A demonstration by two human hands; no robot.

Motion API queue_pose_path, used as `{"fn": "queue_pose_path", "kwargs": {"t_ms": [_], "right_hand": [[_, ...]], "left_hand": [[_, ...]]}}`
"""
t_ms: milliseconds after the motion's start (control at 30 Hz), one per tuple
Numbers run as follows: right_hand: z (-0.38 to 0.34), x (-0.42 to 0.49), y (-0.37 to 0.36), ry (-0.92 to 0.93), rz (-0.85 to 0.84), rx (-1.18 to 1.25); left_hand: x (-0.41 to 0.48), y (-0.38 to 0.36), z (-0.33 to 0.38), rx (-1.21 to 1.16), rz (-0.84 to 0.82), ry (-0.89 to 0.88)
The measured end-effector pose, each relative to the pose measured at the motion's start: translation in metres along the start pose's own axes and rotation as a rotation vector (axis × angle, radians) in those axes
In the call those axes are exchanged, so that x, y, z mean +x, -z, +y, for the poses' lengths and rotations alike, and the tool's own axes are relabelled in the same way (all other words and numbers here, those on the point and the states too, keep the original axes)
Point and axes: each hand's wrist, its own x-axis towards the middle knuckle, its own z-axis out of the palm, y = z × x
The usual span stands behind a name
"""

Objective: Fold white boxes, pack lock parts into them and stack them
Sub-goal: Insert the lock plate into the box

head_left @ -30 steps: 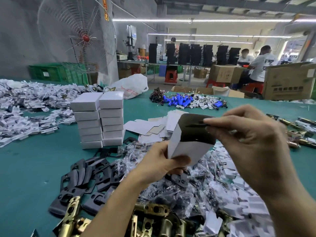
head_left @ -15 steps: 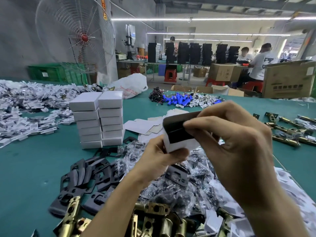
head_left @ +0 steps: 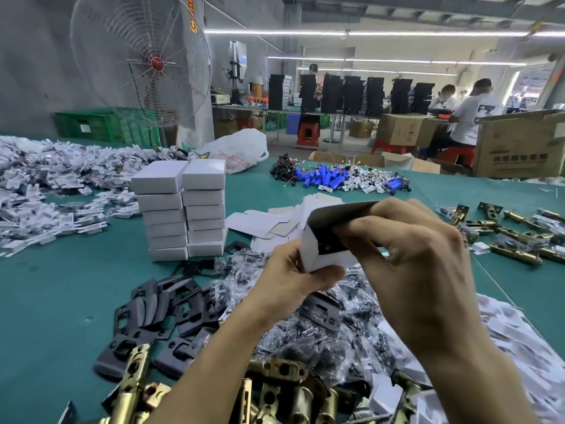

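**A:** What are the hands doing?

**B:** The left hand (head_left: 292, 278) grips the white box (head_left: 319, 260) from below, with its thumb across the near face. The right hand (head_left: 409, 255) has its fingers curled over the box's right end, fingertips at the open mouth.

**A:** Is the box on the desk?

**B:** No, it's held up above the desk between both hands. Its flap stands open at the top and the inside looks dark. There seems to be a dark plate with a small hole in there, but I can't tell for sure.

**A:** What lies underneath?

**B:** A heap of clear bags (head_left: 321, 335) of small dark parts, touching a spread of black plates (head_left: 162, 307) on the left. Brass latches (head_left: 284, 388) lie at the near edge.

**A:** And the finished ones?

**B:** Two stacks of closed boxes (head_left: 183, 209) stand side by side, touching, on the green desk (head_left: 61, 286) left of the hands. Flat box blanks (head_left: 260, 221) lie just beyond the held box.
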Motion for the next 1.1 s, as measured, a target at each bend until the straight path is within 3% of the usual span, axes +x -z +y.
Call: {"fn": "queue_pose_path", "kwargs": {"t_ms": [100,267,333,433,500,567,667,733,900,1100], "right_hand": [[0.004,-0.001,0.001,-0.097,-0.081,-0.034],[0.015,-0.001,-0.002,-0.285,-0.398,-0.146],[0.018,-0.001,-0.001,-0.263,-0.296,-0.021],[0.022,0.001,0.004,-0.234,0.064,0.104],[0.033,0.000,0.001,-0.278,0.095,0.083],[0.047,-0.006,-0.011,-0.398,-0.131,0.057],[0.069,-0.024,-0.035,-0.574,-0.694,-0.091],[0.078,-0.036,-0.048,-0.611,-0.864,-0.180],[0.089,-0.049,-0.064,-0.633,-0.824,-0.252],[0.084,-0.047,-0.061,-0.737,-0.778,-0.163]], "left_hand": [[0.000,0.002,-0.003,0.052,-0.033,0.024],[-0.001,0.006,-0.007,0.165,-0.042,0.065],[-0.001,0.007,-0.005,0.112,-0.015,0.115],[0.000,0.008,-0.001,-0.057,0.069,0.168],[0.000,0.009,0.002,-0.124,0.110,0.147],[0.000,0.008,0.004,-0.174,0.175,0.111],[0.000,0.007,0.006,-0.184,0.261,0.072],[0.000,0.007,0.007,-0.150,0.280,0.085],[0.001,0.007,0.007,-0.129,0.314,0.113],[0.001,0.009,0.004,-0.117,0.309,0.106]]}}
